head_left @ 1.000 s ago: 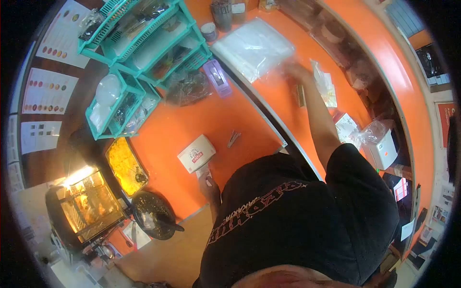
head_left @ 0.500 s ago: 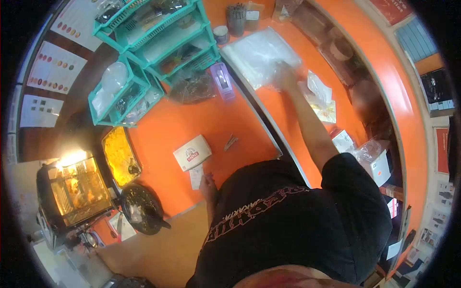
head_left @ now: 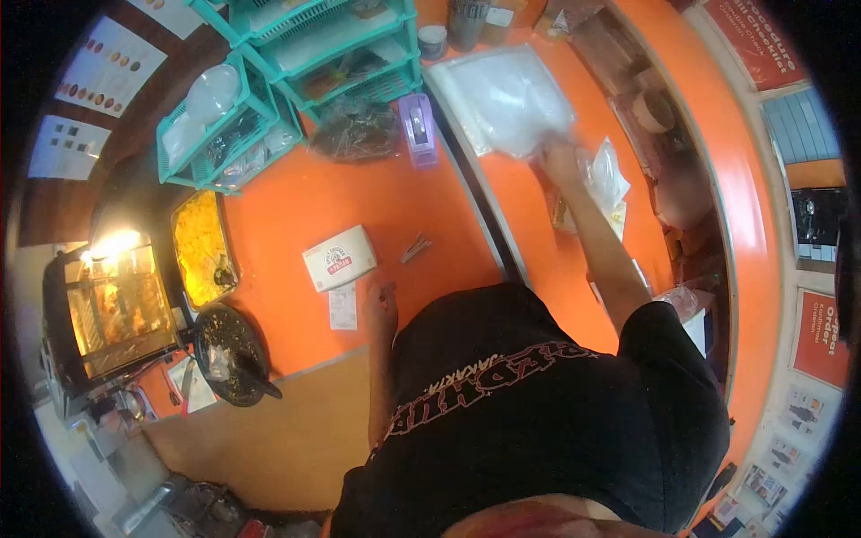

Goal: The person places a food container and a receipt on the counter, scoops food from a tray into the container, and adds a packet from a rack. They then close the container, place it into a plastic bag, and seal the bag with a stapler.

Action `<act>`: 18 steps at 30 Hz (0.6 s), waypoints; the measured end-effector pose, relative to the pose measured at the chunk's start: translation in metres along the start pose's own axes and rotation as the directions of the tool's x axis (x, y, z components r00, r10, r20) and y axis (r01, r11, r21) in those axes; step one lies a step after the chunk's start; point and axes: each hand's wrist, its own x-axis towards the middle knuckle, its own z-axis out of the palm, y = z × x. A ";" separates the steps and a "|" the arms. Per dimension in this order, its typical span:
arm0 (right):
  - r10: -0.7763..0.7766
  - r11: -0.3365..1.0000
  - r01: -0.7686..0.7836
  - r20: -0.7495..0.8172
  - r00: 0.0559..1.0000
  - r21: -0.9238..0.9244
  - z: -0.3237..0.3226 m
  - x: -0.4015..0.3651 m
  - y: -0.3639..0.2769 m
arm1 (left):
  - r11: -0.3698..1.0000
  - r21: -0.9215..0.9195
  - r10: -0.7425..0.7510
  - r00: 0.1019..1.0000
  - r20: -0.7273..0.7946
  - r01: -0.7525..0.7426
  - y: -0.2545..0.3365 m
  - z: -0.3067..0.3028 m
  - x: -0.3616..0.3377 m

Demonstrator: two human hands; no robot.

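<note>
My right hand (head_left: pixel 558 160) reaches to the lower right corner of a stack of clear plastic bags (head_left: pixel 507 99); its fingers are blurred, so their grip is unclear. Near the counter's front edge is my left hand (head_left: pixel 384 303), fingers curled, with nothing clearly seen in it. To its left lies a white printed box (head_left: pixel 341 258), with a paper receipt (head_left: pixel 343 307) sticking out below it. A small clip-like object (head_left: pixel 416 247) rests on the orange counter right of the box.
Teal baskets (head_left: pixel 224 125) and a purple dispenser (head_left: pixel 418 130) stand at the back. On the left are a yellow food tray (head_left: pixel 202 247), a black pan (head_left: pixel 230 354) and a lit display case (head_left: pixel 115 309). A bagged item (head_left: pixel 607 184) lies right of my right forearm.
My left hand has come away from the receipt and moved right of it. My right hand has shifted slightly to the lower edge of the bags. The view has shifted.
</note>
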 end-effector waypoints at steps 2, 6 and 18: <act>-0.057 0.998 0.056 0.049 0.997 0.017 -0.003 0.028 0.013 | 0.995 0.016 0.100 0.995 0.019 -0.100 0.035 -0.008 0.011; 0.046 0.999 -0.049 0.129 0.991 0.024 0.006 0.071 0.032 | 0.912 0.232 0.281 0.926 0.251 -0.339 0.051 0.029 0.045; -0.288 0.956 0.291 0.053 0.956 -0.049 0.066 0.104 0.097 | 0.257 0.196 0.940 0.292 0.175 -0.946 0.238 0.297 0.196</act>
